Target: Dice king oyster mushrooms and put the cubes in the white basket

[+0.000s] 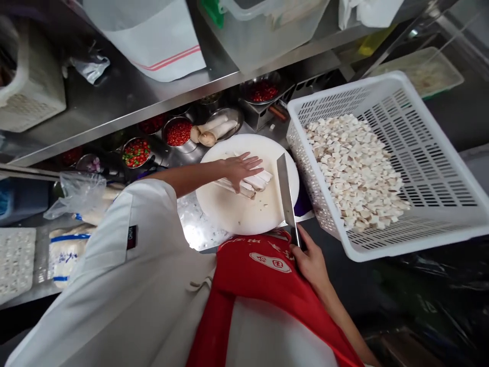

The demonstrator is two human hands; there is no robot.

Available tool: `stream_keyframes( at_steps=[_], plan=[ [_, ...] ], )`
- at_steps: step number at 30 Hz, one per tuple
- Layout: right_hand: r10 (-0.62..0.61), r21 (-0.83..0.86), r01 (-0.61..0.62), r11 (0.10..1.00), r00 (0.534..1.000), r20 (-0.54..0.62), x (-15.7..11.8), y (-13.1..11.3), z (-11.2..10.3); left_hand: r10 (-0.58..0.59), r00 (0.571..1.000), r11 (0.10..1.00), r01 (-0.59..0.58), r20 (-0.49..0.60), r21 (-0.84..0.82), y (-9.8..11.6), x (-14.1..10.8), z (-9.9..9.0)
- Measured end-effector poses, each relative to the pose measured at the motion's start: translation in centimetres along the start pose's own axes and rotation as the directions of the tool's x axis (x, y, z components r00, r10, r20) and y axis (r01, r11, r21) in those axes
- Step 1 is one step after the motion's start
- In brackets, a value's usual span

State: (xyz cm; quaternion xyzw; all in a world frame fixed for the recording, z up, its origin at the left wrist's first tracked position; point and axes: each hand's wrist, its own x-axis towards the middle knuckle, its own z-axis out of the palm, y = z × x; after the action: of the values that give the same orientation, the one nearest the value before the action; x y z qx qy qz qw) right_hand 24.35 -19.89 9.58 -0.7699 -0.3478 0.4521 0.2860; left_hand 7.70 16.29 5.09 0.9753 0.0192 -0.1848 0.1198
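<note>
My left hand (240, 171) lies flat with its fingers spread over long pale strips of king oyster mushroom (256, 181) on the round white cutting board (229, 214). The palm hides part of the strips. At the board's right side my right hand (310, 257) is wrapped around the black handle of a cleaver (285, 186). Its blade points away from me over the board's right edge, apart from the strips. Two whole king oyster mushrooms (216, 130) rest on a metal plate (234, 116) just behind the board.
A white slotted basket (416, 250) of diced mushroom (355, 171) stands at the right. Metal bowls of chopped red chili (179, 133) and mixed red-green chili (136, 153) sit behind my left arm. A steel shelf (126, 109) overhangs the back, and bagged mushrooms (69, 252) lie at left.
</note>
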Motion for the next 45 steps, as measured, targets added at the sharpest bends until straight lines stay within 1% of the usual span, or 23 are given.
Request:
stream_keyframes(
  at_steps=[3,5,8,12,15,17,18,19,20,21,23,24,25,26,27,29,31,33,35,38,39,43,45],
  plan=[
    [0.034,0.063,-0.035,0.997,0.999,0.010,-0.4,0.3,0.5,0.020,0.999,1.000,-0.020,0.030,-0.012,-1.1,1.0,0.0],
    [0.060,0.101,-0.062,0.993,0.998,0.021,-0.4,0.2,0.6,0.013,1.000,1.000,-0.013,0.000,-0.021,-1.0,0.7,0.6],
    [0.077,0.111,-0.082,0.990,0.996,0.047,0.2,0.1,0.3,-0.018,0.998,0.999,0.016,-0.054,-0.038,0.3,-1.1,1.8],
    [0.037,0.079,-0.043,0.996,0.997,0.075,1.9,-0.1,-1.2,-0.048,0.996,0.998,0.045,-0.080,-0.033,2.6,-4.2,3.3],
    [-0.008,0.024,0.006,1.000,0.995,0.104,3.5,-0.4,-2.5,-0.164,0.978,0.986,0.159,-0.125,-0.051,4.2,-5.8,4.1],
    [-0.035,-0.019,0.038,0.999,0.987,0.157,4.7,-0.7,-3.2,-0.326,0.930,0.945,0.315,-0.171,-0.090,5.4,-6.1,4.5],
    [-0.047,-0.036,0.055,0.998,0.981,0.186,5.3,-0.8,-3.5,-0.438,0.877,0.899,0.423,-0.195,-0.116,6.1,-6.0,4.7],
    [-0.062,-0.047,0.074,0.996,0.975,0.214,5.8,-0.9,-3.8,-0.565,0.796,0.825,0.546,-0.216,-0.147,6.9,-5.7,4.8],
    [-0.080,-0.054,0.095,0.994,0.968,0.239,6.4,-1.1,-4.1,-0.694,0.683,0.720,0.671,-0.228,-0.180,7.7,-5.3,4.9],
    [-0.098,-0.061,0.118,0.991,0.960,0.261,6.9,-1.4,-4.4,-0.807,0.545,0.588,0.780,-0.228,-0.213,8.6,-4.8,5.0],
    [-0.131,-0.091,0.166,0.982,0.942,0.309,8.1,-2.1,-4.9,-0.941,0.275,0.322,0.907,-0.196,-0.271,10.2,-3.7,5.0],
    [-0.147,-0.114,0.195,0.974,0.930,0.336,8.8,-2.6,-5.0,-0.968,0.184,0.228,0.929,-0.171,-0.291,10.9,-3.3,5.0],
    [-0.163,-0.145,0.228,0.963,0.918,0.361,9.4,-3.1,-5.2,-0.981,0.135,0.174,0.936,-0.142,-0.307,11.5,-3.1,5.0],
    [-0.181,-0.186,0.266,0.946,0.908,0.379,10.1,-3.7,-5.2,-0.985,0.126,0.157,0.935,-0.114,-0.319,12.0,-3.1,4.9],
    [-0.205,-0.230,0.312,0.922,0.896,0.393,10.9,-4.3,-5.2,-0.985,0.148,0.169,0.930,-0.086,-0.327,12.4,-3.3,5.0],
    [-0.278,-0.317,0.424,0.848,0.866,0.415,12.3,-5.3,-4.8,-0.974,0.224,0.218,0.917,-0.023,-0.334,12.8,-4.1,5.1],
    [-0.354,-0.369,0.539,0.757,0.813,0.462,13.5,-6.1,-4.1,-0.962,0.271,0.244,0.908,0.034,-0.341,12.9,-5.1,5.4],
    [-0.387,-0.357,0.621,0.698,0.746,0.542,14.2,-6.6,-3.4,-0.963,0.263,0.226,0.908,0.062,-0.352,12.9,-5.7,5.7],
    [-0.378,-0.318,0.636,0.703,0.712,0.592,14.6,-6.9,-2.8,-0.972,0.226,0.189,0.912,0.062,-0.363,12.8,-5.9,5.9],
    [-0.381,-0.311,0.609,0.729,0.740,0.554,14.5,-7.2,-2.0,-0.979,0.200,0.176,0.916,0.032,-0.361,12.6,-5.7,6.1],
    [-0.393,-0.316,0.615,0.723,0.741,0.544,14.4,-7.2,-1.8,-0.979,0.203,0.183,0.916,0.020,-0.357,12.5,-5.6,6.1],
    [-0.409,-0.274,0.650,0.709,0.696,0.591,14.1,-7.3,-1.0,-0.977,0.213,0.200,0.918,0.000,-0.342,12.2,-5.4,6.3],
    [-0.400,-0.284,0.626,0.726,0.720,0.567,14.2,-7.3,-0.9,-0.975,0.222,0.215,0.916,-0.017,-0.339,12.1,-5.3,6.4]
  ],
)
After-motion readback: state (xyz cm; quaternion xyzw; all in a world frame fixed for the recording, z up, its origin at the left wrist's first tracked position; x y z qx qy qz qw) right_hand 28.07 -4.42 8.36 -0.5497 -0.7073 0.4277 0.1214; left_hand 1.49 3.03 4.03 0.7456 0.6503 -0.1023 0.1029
